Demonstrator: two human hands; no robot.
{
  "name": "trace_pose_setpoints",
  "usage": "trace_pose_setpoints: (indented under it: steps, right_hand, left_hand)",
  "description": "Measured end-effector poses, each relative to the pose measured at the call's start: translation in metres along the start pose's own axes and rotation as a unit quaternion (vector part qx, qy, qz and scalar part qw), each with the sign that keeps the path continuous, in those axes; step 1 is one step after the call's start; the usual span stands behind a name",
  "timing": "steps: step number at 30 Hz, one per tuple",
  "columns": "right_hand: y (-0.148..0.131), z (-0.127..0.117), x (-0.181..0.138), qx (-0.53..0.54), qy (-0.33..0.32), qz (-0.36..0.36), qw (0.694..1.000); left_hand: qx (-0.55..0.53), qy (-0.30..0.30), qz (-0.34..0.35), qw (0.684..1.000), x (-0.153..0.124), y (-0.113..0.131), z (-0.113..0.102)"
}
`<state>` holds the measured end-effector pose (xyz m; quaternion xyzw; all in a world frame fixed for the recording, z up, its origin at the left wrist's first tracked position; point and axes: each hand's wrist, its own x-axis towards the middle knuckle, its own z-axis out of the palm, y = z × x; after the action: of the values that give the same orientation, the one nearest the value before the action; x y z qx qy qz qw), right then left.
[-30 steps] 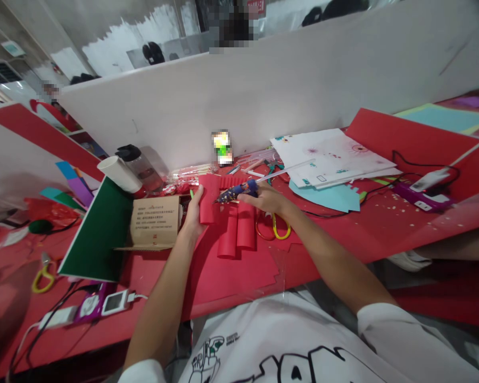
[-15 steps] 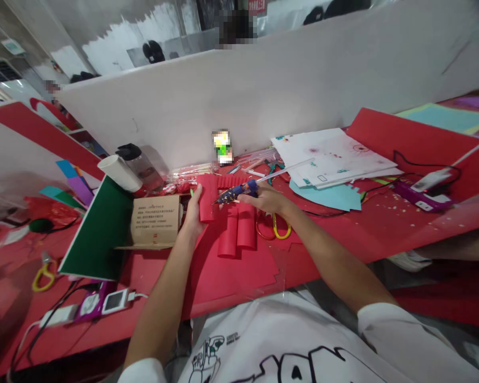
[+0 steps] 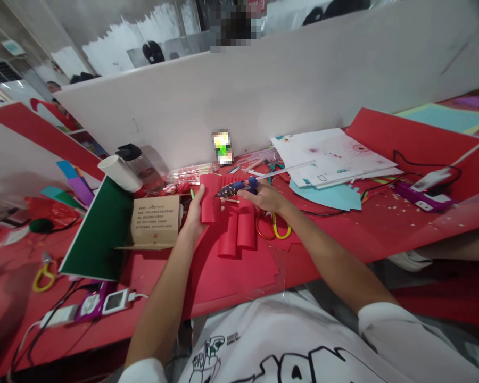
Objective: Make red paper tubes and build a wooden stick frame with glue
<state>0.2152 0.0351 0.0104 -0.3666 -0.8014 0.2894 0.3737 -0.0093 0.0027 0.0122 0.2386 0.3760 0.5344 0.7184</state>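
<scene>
My left hand (image 3: 194, 214) grips the left edge of a folded red paper piece (image 3: 212, 199) and holds it upright on the red table (image 3: 343, 234). My right hand (image 3: 261, 198) is closed on a blue glue gun (image 3: 236, 187) with a clear glue stick jutting out behind; its nozzle points left at the top of the red paper. Two red paper rolls (image 3: 237, 233) lie side by side just below the hands. Yellow-handled scissors (image 3: 274, 227) lie under my right wrist.
A small cardboard box (image 3: 155, 226) and a green board (image 3: 99, 231) stand left of my left hand. A white cup (image 3: 120, 174) and dark bottle (image 3: 138, 162) are behind them. White sheets (image 3: 327, 154), cyan paper (image 3: 329, 194), purple devices with cables (image 3: 419, 198) lie right.
The glue gun's nozzle has shifted slightly up and right along the top of the red paper. My left hand has stayed on the paper.
</scene>
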Motion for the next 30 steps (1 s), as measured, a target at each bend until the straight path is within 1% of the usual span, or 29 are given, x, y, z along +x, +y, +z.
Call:
trace_pose_setpoints:
  steps: [4,8,15,18,20,21,23,25,27,29,30]
  right_hand:
    - [0.003,0.001,0.001,-0.002,0.024,0.016,1.0]
    - [0.003,-0.001,0.003,-0.006,0.07,0.029,0.997]
    - [0.005,-0.002,0.005,0.003,0.132,0.051,0.99]
    - [0.007,-0.002,0.005,0.019,0.142,0.05,0.988]
    - [0.008,-0.004,0.004,0.038,0.111,0.049,0.992]
    - [0.008,-0.004,0.002,0.056,0.079,0.055,0.994]
    - [0.007,-0.006,-0.001,0.113,-0.008,0.076,0.991]
    - [0.005,-0.008,-0.005,0.195,-0.077,0.088,0.974]
    - [0.005,-0.011,-0.009,0.288,-0.103,0.072,0.949]
    - [0.006,-0.015,-0.01,0.356,-0.107,0.046,0.927]
    - [0.008,-0.018,-0.01,0.372,-0.103,0.042,0.922]
  left_hand:
    - [0.012,0.003,-0.009,1.0,-0.002,0.001,0.001]
    - [0.027,0.014,-0.007,1.0,-0.004,0.003,0.002]
    - [0.063,-0.004,-0.044,0.997,-0.007,0.001,0.001]
    - [0.067,-0.005,-0.043,0.997,-0.006,0.0,-0.001]
    - [0.057,-0.012,-0.043,0.997,-0.005,0.0,-0.002]
    - [0.05,-0.015,-0.043,0.998,-0.004,0.0,-0.001]
    - [0.037,-0.016,-0.043,0.998,-0.003,0.001,-0.001]
    - [0.031,-0.005,-0.036,0.999,-0.003,0.002,0.0]
    - [0.031,0.008,-0.03,0.999,-0.002,0.003,-0.001]
    - [0.034,0.014,-0.024,0.999,-0.002,0.004,-0.001]
    - [0.034,0.014,-0.021,0.999,-0.002,0.005,-0.002]
